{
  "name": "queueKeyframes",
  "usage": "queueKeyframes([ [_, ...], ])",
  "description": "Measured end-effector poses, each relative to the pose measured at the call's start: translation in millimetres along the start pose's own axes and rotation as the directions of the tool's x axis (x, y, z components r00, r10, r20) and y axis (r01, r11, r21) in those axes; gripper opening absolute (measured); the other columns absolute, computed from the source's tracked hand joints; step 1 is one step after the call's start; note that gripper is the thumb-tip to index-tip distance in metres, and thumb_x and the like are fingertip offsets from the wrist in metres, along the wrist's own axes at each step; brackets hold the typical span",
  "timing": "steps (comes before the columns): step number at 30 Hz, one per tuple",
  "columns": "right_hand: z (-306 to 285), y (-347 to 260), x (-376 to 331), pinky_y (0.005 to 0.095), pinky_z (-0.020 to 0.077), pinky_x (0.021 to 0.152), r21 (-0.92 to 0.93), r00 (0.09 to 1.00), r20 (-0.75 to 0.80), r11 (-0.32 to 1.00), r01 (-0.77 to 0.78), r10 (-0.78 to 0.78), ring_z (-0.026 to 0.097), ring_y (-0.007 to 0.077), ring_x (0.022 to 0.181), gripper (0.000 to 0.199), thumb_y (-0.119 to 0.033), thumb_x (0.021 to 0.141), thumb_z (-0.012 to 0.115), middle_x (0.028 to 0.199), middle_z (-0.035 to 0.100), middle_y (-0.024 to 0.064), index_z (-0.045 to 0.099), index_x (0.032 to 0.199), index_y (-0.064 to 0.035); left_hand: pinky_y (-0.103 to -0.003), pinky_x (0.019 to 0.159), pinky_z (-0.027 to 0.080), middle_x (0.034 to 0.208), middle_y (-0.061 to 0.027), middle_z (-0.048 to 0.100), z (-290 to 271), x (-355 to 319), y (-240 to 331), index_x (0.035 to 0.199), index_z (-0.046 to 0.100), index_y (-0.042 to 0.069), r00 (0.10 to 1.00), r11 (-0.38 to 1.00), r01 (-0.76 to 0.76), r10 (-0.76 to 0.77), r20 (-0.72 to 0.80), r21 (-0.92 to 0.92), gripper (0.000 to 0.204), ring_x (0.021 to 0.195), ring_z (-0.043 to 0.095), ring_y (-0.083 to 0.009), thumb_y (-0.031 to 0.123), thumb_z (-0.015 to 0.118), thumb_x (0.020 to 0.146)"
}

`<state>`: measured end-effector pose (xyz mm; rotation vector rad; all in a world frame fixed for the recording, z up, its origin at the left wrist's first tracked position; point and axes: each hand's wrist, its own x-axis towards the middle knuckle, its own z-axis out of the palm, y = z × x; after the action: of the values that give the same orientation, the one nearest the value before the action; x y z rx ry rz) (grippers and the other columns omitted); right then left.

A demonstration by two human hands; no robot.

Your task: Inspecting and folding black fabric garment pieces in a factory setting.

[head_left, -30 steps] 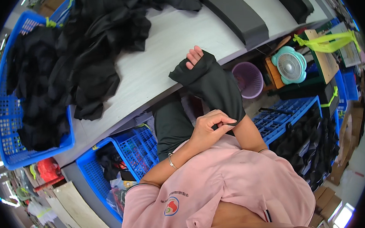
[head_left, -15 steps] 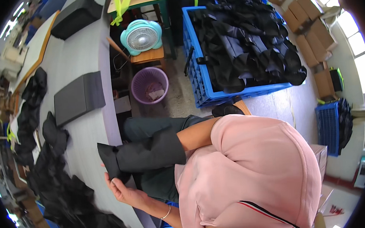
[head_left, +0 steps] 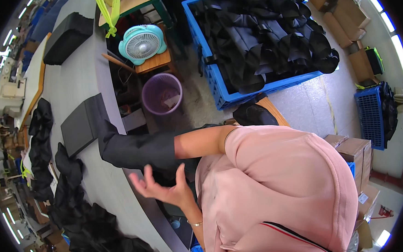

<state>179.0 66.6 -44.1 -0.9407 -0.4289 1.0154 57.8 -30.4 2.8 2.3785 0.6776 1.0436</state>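
A black fabric tube (head_left: 138, 148) covers my right forearm from near the elbow. Its far end reaches a dark grey, wedge-like block (head_left: 79, 126) on the grey table. My right hand is hidden inside or behind this fabric, so its fingers do not show. Just below the covered forearm, my left hand (head_left: 166, 190) is raised with its fingers spread and nothing in them. Heaped along the table's near-left side lies black fabric (head_left: 101, 229). A second dark block (head_left: 69, 37) sits farther up the table.
Right of the table edge stand a purple bin (head_left: 161, 94) and a turquoise fan (head_left: 142, 44) on a wooden stool. A blue crate (head_left: 217, 85) full of black pieces stands beyond. Cardboard boxes (head_left: 358, 155) are at the right.
My left hand has let go of the black fabric tube's end and opened. My covered right arm has moved up and left to the grey block. The view has shifted slightly.
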Motion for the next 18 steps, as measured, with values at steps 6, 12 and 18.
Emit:
queueKeyframes([
  [6, 24.1, 19.6, -21.4, 0.0356, 0.0478, 0.084, -0.032, 1.000, 0.026, 0.999, -0.004, 0.005, 0.059, 0.0251, 0.088, 0.027, -0.025, 0.095, 0.050, 0.094, 0.062, 0.0134, 0.059, 0.107, -0.0028, -0.031, 0.090, 0.048, 0.110, -0.0098, 0.064, -7.2, 5.6, -31.1, 0.101, 0.062, -0.003, 0.870, 0.730, 0.456, -0.486, 0.083, -0.508, 0.012, 0.099, 0.061, -0.0198, 0.004, 0.063, 0.092],
  [12, 46.3, 38.7, -65.8, 0.0376, 0.0469, 0.086, -0.186, 0.987, 0.158, 0.982, 0.022, 0.008, 0.059, 0.0294, 0.090, 0.028, -0.025, 0.095, 0.049, 0.096, 0.060, 0.0160, 0.056, 0.105, -0.0004, -0.032, 0.087, 0.050, 0.108, -0.0095, 0.063, -24.9, 38.6, -92.4, 0.114, 0.058, -0.004, 0.612, 0.501, 0.530, -0.785, -0.100, -0.684, 0.032, 0.097, 0.060, -0.0193, 0.025, 0.048, 0.103],
  [18, 23.7, 26.3, -133.3, 0.0375, 0.0504, 0.080, -0.248, 0.625, 0.708, 0.711, 0.657, -0.330, 0.065, 0.0285, 0.091, 0.027, -0.020, 0.096, 0.054, 0.106, 0.060, 0.0156, 0.056, 0.109, 0.0040, -0.036, 0.082, 0.053, 0.100, -0.0100, 0.065, -83.4, 37.5, -175.9, 0.106, 0.062, -0.004, 0.776, 0.773, 0.480, -0.594, -0.211, -0.414, 0.031, 0.091, 0.061, -0.0206, 0.025, 0.053, 0.100],
])
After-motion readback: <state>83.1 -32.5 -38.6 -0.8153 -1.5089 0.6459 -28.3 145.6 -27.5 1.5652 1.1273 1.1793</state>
